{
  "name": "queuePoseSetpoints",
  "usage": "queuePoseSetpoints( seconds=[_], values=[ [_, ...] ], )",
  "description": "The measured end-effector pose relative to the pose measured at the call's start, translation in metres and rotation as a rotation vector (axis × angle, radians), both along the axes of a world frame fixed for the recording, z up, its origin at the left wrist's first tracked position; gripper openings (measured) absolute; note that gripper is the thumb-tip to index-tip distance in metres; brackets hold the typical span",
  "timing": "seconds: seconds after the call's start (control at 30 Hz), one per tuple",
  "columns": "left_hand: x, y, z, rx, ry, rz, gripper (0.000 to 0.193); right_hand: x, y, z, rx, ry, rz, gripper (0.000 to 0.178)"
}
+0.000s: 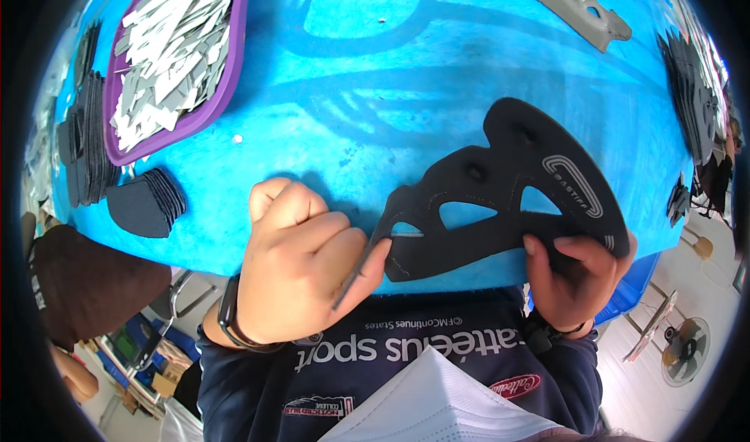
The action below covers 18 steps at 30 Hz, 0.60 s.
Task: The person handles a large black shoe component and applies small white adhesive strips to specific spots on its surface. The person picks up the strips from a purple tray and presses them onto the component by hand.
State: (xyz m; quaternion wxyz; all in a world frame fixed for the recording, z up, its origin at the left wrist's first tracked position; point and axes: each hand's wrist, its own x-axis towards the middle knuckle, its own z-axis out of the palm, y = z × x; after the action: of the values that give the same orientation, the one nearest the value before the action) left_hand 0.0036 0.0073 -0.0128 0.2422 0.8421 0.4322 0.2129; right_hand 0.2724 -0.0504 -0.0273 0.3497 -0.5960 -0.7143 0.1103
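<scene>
Face mask: white, pleated, (426,403) pointing up from the lower edge of the frame.
Sweatshirt: a dark one (391,372), carrying large pale lettering that is showing upside down, plus a red oval badge (516,385).
Left hand: curling into a fist (293,262) left of centre, its thumb pinching the panel's left end; a dark wristband (228,309) is circling the wrist.
Right hand: gripping the panel's lower right end between thumb and fingers (574,274), right of centre.
Black stitched panel: stretching between both hands (469,247), right of centre, above the table; three openings are showing blue through it.
Panel marking: a pale curved emblem with a short line of lettering (574,186), running down its right part.
Blue table: spreading (312,145) across the middle and top.
Black cut pieces: standing stacked (148,201) beside the tray, at left.
Purple tray: sitting (239,44) at upper left, holding grey and white scraps (176,51).
Dark stack: leaning (687,90) at the right edge.
Grey panel: lying (586,26) at upper right.
</scene>
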Motion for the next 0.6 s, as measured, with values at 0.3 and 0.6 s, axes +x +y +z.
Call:
queuePoseSetpoints(
  seconds=[0.3, 0.6],
  values=[
    [0.003, -0.029, 0.003, -0.609, -1.135, 0.025, 0.048, 0.03, -0.009, -0.005, 0.013, 0.658, 0.274, 0.023],
    [0.018, -0.04, 0.021, -0.292, -0.888, 0.207, 0.083, 0.012, 0.002, -0.002, -0.041, 1.105, 0.319, 0.028]
  ],
)
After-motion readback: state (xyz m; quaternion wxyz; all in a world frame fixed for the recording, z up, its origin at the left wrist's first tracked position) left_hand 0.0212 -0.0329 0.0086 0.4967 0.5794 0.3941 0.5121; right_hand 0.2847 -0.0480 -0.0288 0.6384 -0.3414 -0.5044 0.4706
